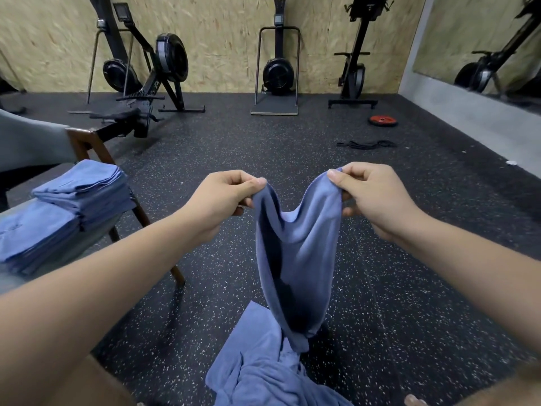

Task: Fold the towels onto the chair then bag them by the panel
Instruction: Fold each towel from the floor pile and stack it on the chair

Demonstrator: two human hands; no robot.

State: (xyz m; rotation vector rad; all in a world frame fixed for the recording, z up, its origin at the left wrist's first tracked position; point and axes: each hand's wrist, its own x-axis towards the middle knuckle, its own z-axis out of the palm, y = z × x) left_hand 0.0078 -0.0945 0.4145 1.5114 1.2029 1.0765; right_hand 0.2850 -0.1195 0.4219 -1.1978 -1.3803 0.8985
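A loose heap of blue towels (pixel 263 373) lies crumpled on the speckled rubber floor (pixel 409 259), right at the person's feet. Above it hangs one blue towel (pixel 304 247), held up by its top edge, which sags in a deep dip between the two grips; its lower end touches the heap. The left hand (pixel 222 200) pinches one upper corner between thumb and curled fingers, and the right hand (pixel 371 197) pinches the other corner the same way. The two hands are level and a little apart.

To the left stands a wooden-framed chair (pixel 85 143) with grey padding. On its seat sit two stacks of folded blue towels: a taller one (pixel 85 191) farther back and a lower one (pixel 32 232) closer in, side by side.

Farther off, exercise machines (pixel 278 68) stand along a chipboard wall (pixel 219 30). A red weight plate (pixel 383 120) and a black strap (pixel 366 144) lie on the floor.
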